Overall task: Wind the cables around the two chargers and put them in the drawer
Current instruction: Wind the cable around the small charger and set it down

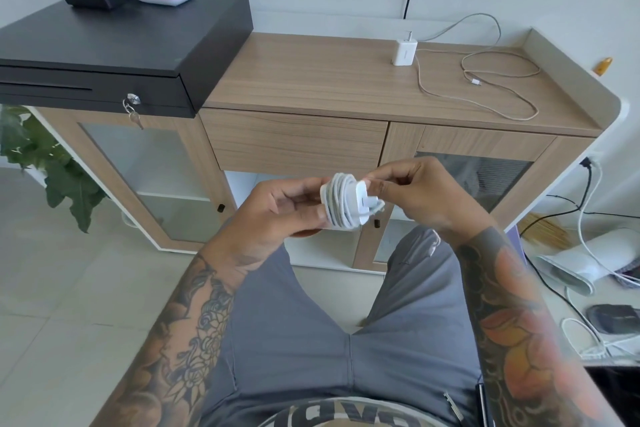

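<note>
At the centre of the frame your left hand (284,208) grips a white charger (346,206) with its cable wound around it in tight loops, while your right hand (412,191) pinches the cable end at the charger's right side. The second charger (404,52) stands on the wooden counter (311,76) in the upper middle, its loose cable (485,80) sprawled to the right of it. The drawer (294,142) sits closed below the counter edge. A black cash box (121,42) fills the upper left.
</note>
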